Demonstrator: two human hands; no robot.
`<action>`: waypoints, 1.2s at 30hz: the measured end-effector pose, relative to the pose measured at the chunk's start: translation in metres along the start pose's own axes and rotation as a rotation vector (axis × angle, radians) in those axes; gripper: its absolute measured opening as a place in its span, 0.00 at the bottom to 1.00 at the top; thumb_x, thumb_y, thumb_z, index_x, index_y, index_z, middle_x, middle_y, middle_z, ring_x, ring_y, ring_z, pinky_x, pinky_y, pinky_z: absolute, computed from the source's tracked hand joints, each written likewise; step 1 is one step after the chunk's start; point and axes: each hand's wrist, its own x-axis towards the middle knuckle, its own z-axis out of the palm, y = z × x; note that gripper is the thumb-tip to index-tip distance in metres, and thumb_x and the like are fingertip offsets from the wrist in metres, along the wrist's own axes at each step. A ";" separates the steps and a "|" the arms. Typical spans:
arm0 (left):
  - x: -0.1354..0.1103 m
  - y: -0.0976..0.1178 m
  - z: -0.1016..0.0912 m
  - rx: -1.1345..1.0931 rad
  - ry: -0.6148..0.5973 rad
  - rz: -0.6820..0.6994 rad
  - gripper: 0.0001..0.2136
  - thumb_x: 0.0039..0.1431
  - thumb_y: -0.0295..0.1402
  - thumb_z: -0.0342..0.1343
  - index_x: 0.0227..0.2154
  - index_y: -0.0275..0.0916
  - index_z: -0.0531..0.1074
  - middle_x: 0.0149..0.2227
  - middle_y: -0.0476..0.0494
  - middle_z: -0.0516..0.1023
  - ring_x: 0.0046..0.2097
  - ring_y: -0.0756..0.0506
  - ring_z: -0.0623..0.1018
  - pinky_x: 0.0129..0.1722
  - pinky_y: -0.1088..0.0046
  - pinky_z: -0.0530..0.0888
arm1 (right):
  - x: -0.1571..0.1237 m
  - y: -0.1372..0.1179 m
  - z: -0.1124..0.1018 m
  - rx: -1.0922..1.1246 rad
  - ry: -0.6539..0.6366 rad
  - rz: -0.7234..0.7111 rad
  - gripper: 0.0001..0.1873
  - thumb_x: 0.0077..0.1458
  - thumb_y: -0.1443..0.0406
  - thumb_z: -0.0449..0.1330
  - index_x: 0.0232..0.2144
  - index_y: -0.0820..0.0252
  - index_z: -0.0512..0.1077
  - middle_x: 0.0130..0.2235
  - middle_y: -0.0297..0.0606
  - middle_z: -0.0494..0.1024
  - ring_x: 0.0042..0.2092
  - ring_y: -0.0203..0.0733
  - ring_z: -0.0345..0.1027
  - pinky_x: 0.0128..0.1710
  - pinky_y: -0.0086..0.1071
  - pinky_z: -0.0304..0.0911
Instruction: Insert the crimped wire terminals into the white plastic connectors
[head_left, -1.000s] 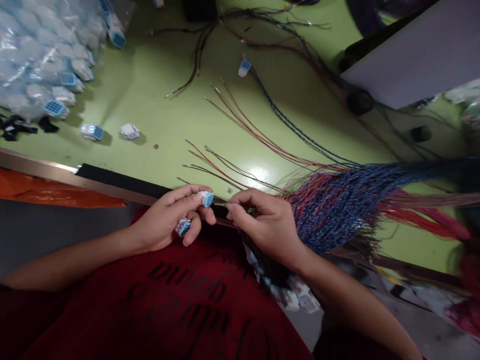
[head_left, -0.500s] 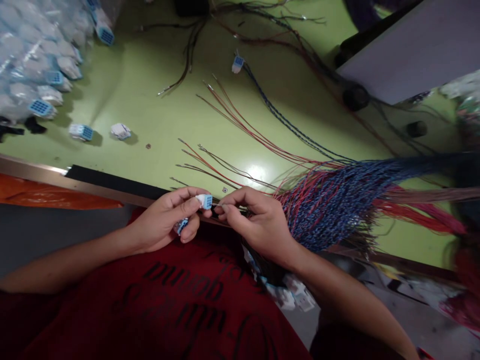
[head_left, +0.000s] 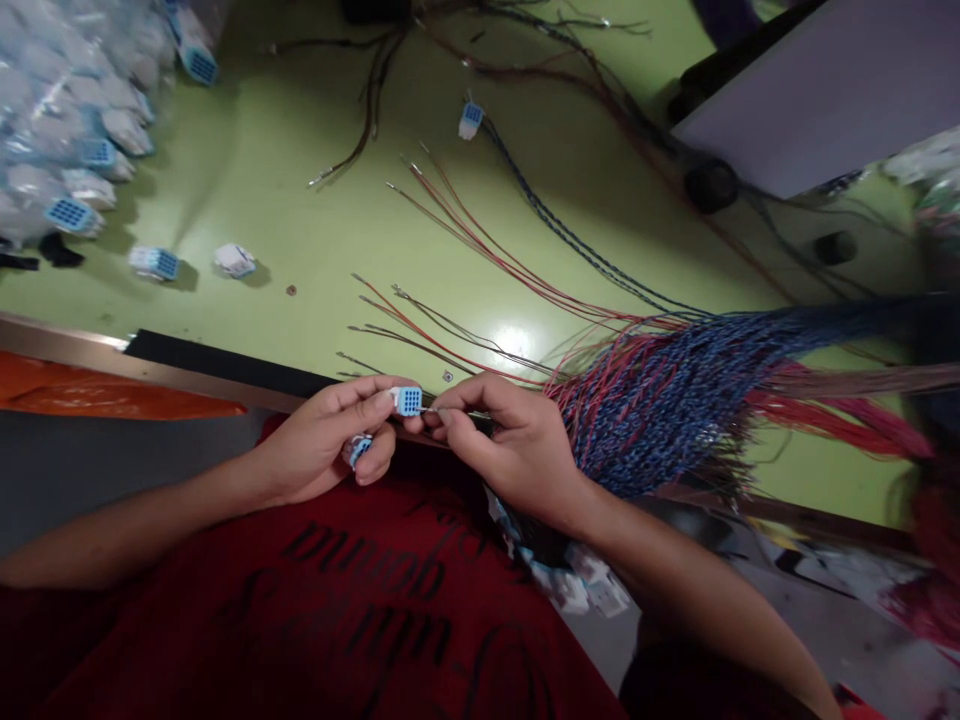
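Observation:
My left hand (head_left: 330, 440) pinches a small white connector with a blue face (head_left: 407, 400) between thumb and forefinger, and a second such connector (head_left: 358, 449) is tucked under its lower fingers. My right hand (head_left: 510, 440) pinches the metal tip of a thin wire (head_left: 433, 410) right at the blue face of the first connector. Both hands hover at the near edge of a green table (head_left: 300, 240). A thick bundle of twisted blue and red wires (head_left: 675, 390) runs from behind my right hand to the right.
Loose red and brown wires (head_left: 465, 240) fan out on the green top. Two single connectors (head_left: 154, 262) (head_left: 235, 260) lie at left near a clear bag of connectors (head_left: 60, 110). Another connector with a blue twisted lead (head_left: 470, 116) lies further back. A grey box (head_left: 825, 90) stands at upper right.
My right hand has brought the wire tip leftward until it meets the connector's blue face. My left hand has curled tighter over the second connector. The view has drifted slightly.

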 end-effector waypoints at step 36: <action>0.000 0.006 0.003 0.075 0.071 -0.009 0.14 0.51 0.37 0.67 0.29 0.33 0.69 0.20 0.52 0.74 0.16 0.58 0.65 0.16 0.82 0.62 | 0.002 0.004 0.002 -0.228 -0.051 -0.243 0.07 0.57 0.71 0.55 0.30 0.64 0.73 0.27 0.36 0.78 0.28 0.31 0.70 0.28 0.24 0.64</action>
